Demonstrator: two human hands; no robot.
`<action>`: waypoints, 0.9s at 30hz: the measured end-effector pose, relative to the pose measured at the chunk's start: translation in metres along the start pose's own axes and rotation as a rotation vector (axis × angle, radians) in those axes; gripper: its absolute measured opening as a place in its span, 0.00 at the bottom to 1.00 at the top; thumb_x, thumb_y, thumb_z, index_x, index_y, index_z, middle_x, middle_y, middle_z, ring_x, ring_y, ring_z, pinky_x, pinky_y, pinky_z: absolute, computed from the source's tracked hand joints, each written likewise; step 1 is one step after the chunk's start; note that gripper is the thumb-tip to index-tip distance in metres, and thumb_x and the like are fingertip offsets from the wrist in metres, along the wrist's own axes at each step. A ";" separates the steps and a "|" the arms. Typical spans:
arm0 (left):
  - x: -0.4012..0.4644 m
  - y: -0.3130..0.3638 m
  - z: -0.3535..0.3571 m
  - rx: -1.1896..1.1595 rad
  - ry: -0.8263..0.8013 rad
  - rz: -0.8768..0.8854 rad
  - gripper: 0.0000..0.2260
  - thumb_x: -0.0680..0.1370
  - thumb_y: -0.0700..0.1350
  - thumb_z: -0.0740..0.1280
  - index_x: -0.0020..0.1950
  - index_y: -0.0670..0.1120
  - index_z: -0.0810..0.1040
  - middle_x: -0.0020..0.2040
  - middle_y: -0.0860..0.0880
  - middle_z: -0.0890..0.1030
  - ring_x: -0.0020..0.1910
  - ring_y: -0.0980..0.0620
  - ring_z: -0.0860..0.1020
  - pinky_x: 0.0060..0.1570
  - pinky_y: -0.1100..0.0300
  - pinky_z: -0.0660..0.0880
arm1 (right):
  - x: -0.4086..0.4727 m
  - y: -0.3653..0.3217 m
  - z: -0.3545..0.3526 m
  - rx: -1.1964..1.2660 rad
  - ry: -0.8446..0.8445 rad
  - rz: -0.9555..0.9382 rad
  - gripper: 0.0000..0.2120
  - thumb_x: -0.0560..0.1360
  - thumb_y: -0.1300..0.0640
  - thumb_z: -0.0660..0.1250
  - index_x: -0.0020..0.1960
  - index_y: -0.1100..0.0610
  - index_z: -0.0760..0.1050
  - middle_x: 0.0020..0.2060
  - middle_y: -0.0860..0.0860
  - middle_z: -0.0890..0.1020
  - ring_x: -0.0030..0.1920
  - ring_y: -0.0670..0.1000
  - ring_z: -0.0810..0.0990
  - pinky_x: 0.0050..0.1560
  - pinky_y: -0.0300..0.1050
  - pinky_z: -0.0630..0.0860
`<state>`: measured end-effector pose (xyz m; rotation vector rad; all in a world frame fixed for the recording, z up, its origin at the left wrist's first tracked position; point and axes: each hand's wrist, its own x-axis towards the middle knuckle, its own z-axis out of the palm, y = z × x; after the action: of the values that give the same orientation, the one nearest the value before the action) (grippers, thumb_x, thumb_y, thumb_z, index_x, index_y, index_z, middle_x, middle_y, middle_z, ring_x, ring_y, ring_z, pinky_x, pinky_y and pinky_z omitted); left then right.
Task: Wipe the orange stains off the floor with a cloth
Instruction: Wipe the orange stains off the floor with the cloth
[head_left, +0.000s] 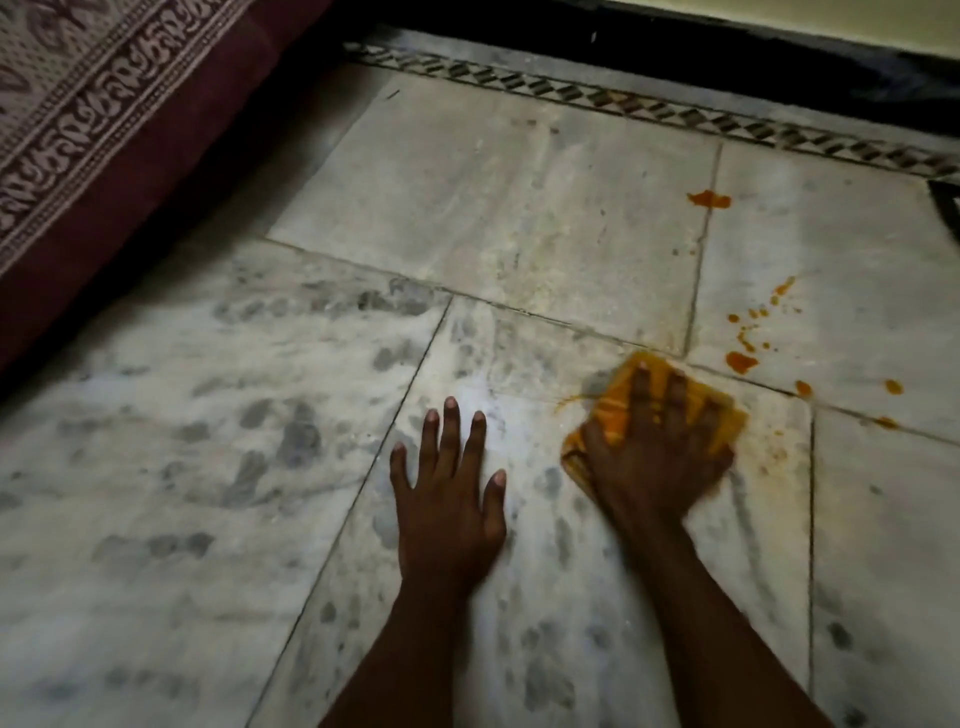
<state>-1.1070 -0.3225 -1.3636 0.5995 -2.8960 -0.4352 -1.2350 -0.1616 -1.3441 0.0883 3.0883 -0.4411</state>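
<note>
My right hand (657, 441) lies flat on an orange-yellow cloth (613, 410), fingers spread, pressing it to the marble floor (493, 208). A thin orange smear (574, 399) trails from the cloth's left edge. My left hand (449, 499) rests palm down on the bare floor to the left of the cloth, fingers apart, holding nothing. Orange stains lie to the right: a blot (742, 362) just beyond the cloth, a trail of drops (763, 317) above it, a larger spot (709, 199) farther away, and small spots (893, 386) near the right edge.
A bed or mattress with a maroon patterned cover (93, 130) fills the upper left. A patterned border strip (649, 111) and a dark skirting with a pale wall (779, 21) run along the far side. Grey marble tiles stretch left and below.
</note>
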 end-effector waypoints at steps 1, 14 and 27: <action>0.000 0.000 0.000 0.000 0.000 0.002 0.30 0.83 0.58 0.54 0.86 0.54 0.57 0.87 0.50 0.50 0.86 0.50 0.49 0.82 0.37 0.50 | 0.002 -0.004 0.002 -0.026 -0.029 -0.102 0.43 0.71 0.29 0.53 0.84 0.39 0.55 0.85 0.50 0.57 0.84 0.64 0.51 0.77 0.76 0.51; -0.002 0.000 -0.008 0.007 -0.032 -0.028 0.30 0.83 0.59 0.54 0.86 0.53 0.58 0.87 0.50 0.50 0.86 0.49 0.49 0.80 0.35 0.52 | 0.038 -0.027 0.004 -0.044 -0.031 -0.167 0.41 0.74 0.30 0.50 0.84 0.42 0.55 0.84 0.52 0.59 0.83 0.66 0.52 0.76 0.77 0.52; 0.000 0.002 -0.008 0.009 -0.045 -0.026 0.30 0.83 0.58 0.56 0.86 0.54 0.57 0.87 0.50 0.49 0.86 0.50 0.48 0.81 0.35 0.51 | 0.037 -0.009 0.005 -0.118 0.021 -0.206 0.38 0.76 0.35 0.52 0.84 0.47 0.60 0.83 0.57 0.62 0.82 0.69 0.56 0.79 0.73 0.48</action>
<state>-1.1060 -0.3232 -1.3553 0.6381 -2.9368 -0.4449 -1.2723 -0.1693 -1.3479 -0.2309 3.1479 -0.2619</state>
